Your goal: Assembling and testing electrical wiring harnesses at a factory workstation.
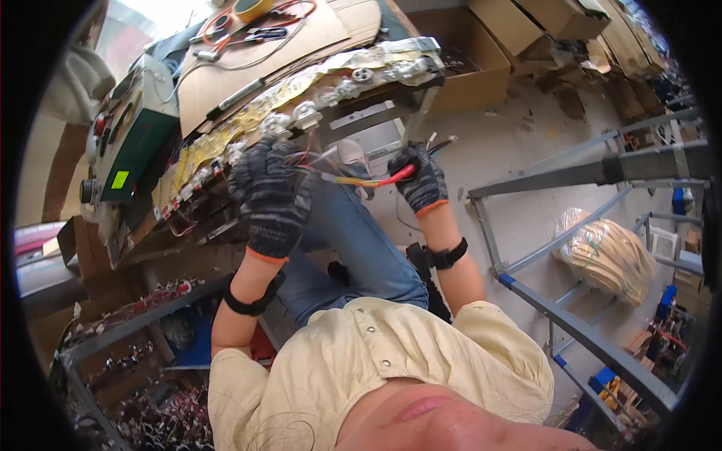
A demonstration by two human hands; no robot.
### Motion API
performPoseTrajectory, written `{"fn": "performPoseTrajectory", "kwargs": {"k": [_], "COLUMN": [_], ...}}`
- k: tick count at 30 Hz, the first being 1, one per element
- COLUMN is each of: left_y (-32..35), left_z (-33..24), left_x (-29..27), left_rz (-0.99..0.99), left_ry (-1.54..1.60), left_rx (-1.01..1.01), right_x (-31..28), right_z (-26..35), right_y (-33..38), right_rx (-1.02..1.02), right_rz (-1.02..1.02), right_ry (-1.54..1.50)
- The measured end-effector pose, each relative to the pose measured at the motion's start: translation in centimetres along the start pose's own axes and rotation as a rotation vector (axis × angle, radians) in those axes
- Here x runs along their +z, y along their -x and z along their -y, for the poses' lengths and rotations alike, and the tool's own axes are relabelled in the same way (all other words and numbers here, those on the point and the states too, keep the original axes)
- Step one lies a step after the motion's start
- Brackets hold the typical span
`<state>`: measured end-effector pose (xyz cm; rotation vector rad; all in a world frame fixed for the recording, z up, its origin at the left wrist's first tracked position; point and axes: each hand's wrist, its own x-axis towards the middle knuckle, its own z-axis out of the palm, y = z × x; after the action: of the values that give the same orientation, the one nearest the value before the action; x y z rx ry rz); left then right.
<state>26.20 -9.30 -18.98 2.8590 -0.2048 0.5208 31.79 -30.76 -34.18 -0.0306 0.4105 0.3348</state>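
My right hand (420, 179), in a dark knitted glove with an orange cuff, is closed around the red-sleeved end of a wire bundle (353, 180). The bundle stretches left in yellow, green and red strands, and loose wire ends stick out beyond the right hand. At its other end, my left hand (272, 199), gloved alike, has its fingers curled on the wires; they are partly hidden and slightly blurred. Just beyond the left hand runs the front edge of a workbench, with a long strip of yellow tape and clear-wrapped fixtures (301, 109) along it.
On the bench's cardboard top (256, 68) lie a marker-like tool (237, 98), cables and a tape roll (252, 7). A green box device (139, 143) stands left. Metal frame racks (594, 331) flank me, a wrapped bundle (605, 255) inside the right one. Cardboard boxes (470, 83) sit behind.
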Motion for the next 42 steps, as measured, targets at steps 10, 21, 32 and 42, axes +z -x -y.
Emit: {"fn": "performPoseTrajectory", "kwargs": {"k": [10,21,32,42], "left_y": [-3.8,-0.7,3.8,5.0], "left_z": [-5.7,-2.3,-4.2,-3.0], "left_x": [3.9,11.3,8.6,9.7], "left_rz": [0.705,0.534,0.915,0.794], "left_ry": [1.176,0.916,-0.140,-0.088], "left_rx": [-0.101,0.356,0.239,0.265], "right_x": [4.7,4.6,-8.6,-4.7], "right_z": [-3.9,-1.4,-0.2,2.4], "right_y": [9.6,10.1,9.4,5.8], "right_rx": [-0.328,-0.410,-0.271,-0.419], "right_rz": [0.193,0.132,-0.453,-0.153], "right_ry": [0.709,0.679,0.582,1.939]}}
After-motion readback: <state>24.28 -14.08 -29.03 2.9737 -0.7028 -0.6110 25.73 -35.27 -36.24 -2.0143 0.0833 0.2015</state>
